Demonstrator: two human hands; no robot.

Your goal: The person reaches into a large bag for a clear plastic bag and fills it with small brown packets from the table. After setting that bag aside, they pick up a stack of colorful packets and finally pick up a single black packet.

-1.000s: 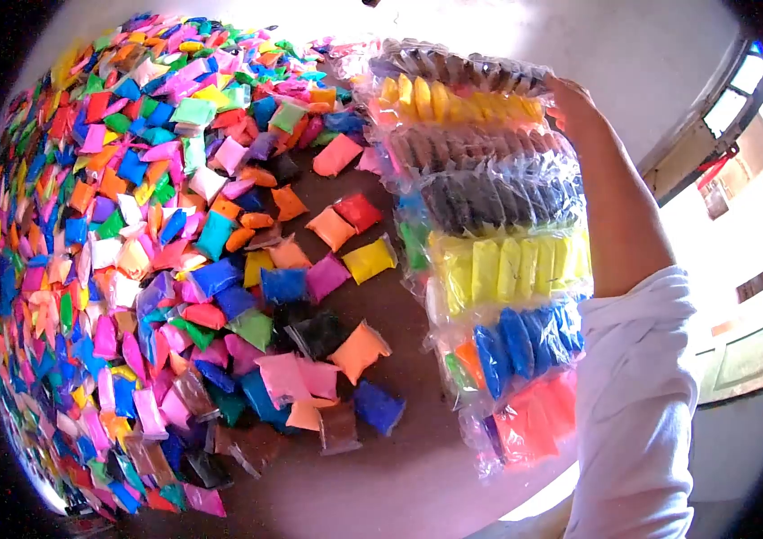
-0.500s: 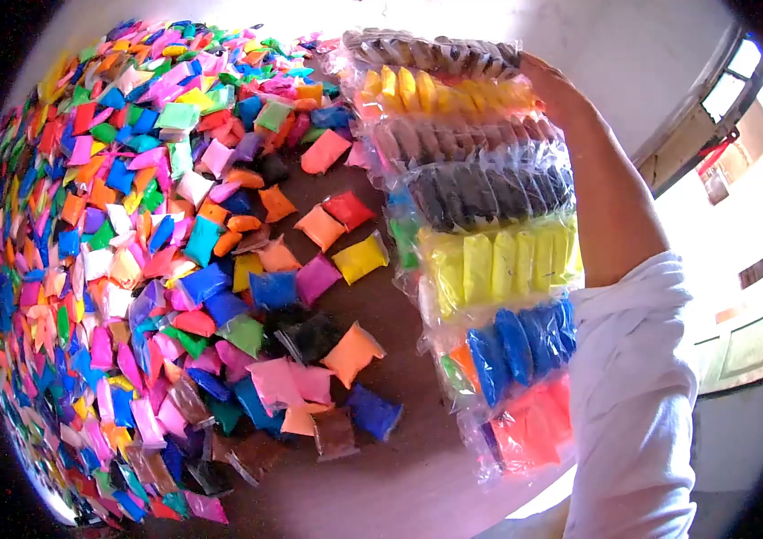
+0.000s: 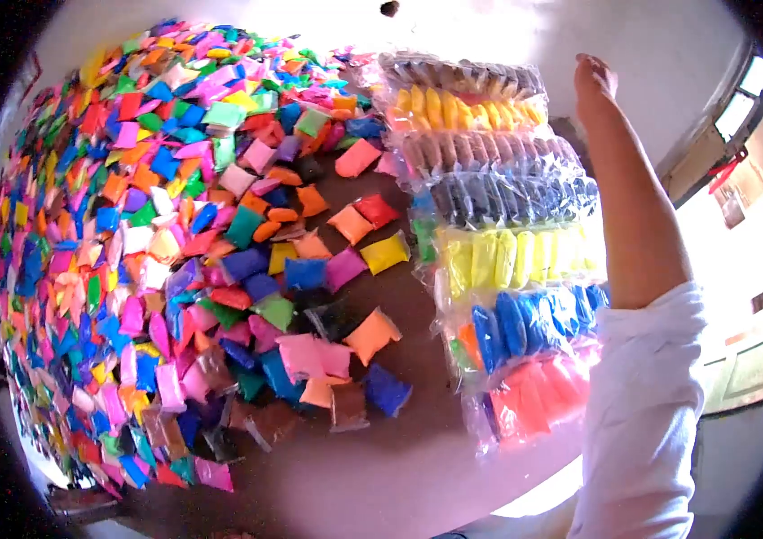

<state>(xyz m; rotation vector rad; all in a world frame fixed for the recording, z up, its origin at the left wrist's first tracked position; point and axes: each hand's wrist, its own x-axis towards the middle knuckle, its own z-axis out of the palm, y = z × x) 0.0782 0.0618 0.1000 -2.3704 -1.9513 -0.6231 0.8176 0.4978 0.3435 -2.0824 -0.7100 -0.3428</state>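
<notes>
My right hand (image 3: 596, 79) is raised beside the far right end of the rows of clear bags, apart from them. Its fingers look loosely bent and partly apart, and I see nothing in them. Nearest to it lies a clear bag of dark packets (image 3: 467, 74). Below that are bags of orange-yellow packets (image 3: 462, 110), brown packets (image 3: 489, 154), black packets (image 3: 507, 199), bright yellow packets (image 3: 520, 256), blue packets (image 3: 525, 325) and coral-pink packets (image 3: 538, 391). My left hand is out of view.
A large heap of loose, many-coloured small packets (image 3: 157, 242) covers the left side of the brown table (image 3: 408, 467). Several stray packets, such as a yellow packet (image 3: 386, 253), lie between heap and bags. A window (image 3: 740, 99) and a pale door panel (image 3: 745, 364) are at the right.
My right hand has come away from the far end of the dark bag and moved right. The whole view has shifted slightly; the bags lie in the same order.
</notes>
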